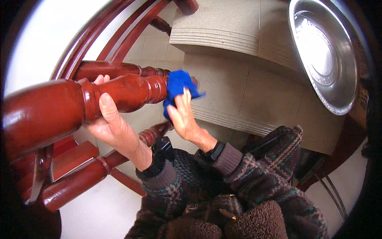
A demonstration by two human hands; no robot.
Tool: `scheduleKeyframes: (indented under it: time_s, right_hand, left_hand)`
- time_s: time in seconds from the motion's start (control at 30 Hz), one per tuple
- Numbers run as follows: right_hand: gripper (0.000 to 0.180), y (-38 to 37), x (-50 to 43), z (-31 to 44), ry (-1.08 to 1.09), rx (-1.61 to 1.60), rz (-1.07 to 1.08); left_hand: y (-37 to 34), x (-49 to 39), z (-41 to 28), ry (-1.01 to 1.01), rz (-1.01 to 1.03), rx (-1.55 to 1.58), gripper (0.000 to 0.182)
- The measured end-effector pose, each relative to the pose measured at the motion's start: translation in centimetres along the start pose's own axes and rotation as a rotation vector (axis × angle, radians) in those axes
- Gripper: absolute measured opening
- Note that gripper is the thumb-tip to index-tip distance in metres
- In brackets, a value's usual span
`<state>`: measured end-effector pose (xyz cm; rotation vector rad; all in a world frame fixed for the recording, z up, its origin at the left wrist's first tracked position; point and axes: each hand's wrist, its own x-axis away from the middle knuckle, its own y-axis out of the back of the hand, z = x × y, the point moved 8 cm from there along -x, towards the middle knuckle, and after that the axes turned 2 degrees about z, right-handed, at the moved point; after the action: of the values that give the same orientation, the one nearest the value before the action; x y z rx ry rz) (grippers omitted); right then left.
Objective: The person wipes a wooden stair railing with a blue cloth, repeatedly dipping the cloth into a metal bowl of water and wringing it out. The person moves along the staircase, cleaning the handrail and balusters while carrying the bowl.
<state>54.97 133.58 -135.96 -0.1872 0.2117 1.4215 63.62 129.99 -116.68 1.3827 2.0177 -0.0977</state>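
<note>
A glossy red-brown turned wooden baluster runs across the left of the head view. My left hand grips it from below, thumb on the near side and fingertips showing over the far side. A blue cloth wraps the narrow end of the baluster, to the right of its ringed part. My right hand presses the cloth there, with its fingers on the fabric. Part of that end is hidden under the cloth.
More red-brown balusters and curved rails stand around the held one. Tiled stair steps with grooved edges lie beyond my right hand. A shiny metal basin is at the upper right, near a dark red wooden piece.
</note>
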Motion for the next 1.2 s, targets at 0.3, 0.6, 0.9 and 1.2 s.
scheduleKeyframes:
  time_s: [0.3,0.6,0.9,1.2]
  right_hand:
    - [0.016,0.0,-8.8,-0.5,0.416,0.129,0.324]
    - [0.024,-1.7,-6.6,-9.8,0.171,-0.091,0.255]
    - [0.034,0.3,-0.8,-8.9,0.316,0.205,-0.237]
    - [0.028,-3.4,-8.1,-19.9,-0.231,-0.025,0.600]
  left_hand:
    - [0.1,1.0,2.9,-0.106,0.019,-0.018,0.044]
    - [-0.6,1.0,1.1,-0.183,0.072,-0.012,0.054]
    - [-0.7,1.2,1.6,-0.158,0.023,0.037,0.052]
    - [-0.4,1.1,1.8,-0.195,0.045,0.051,0.049]
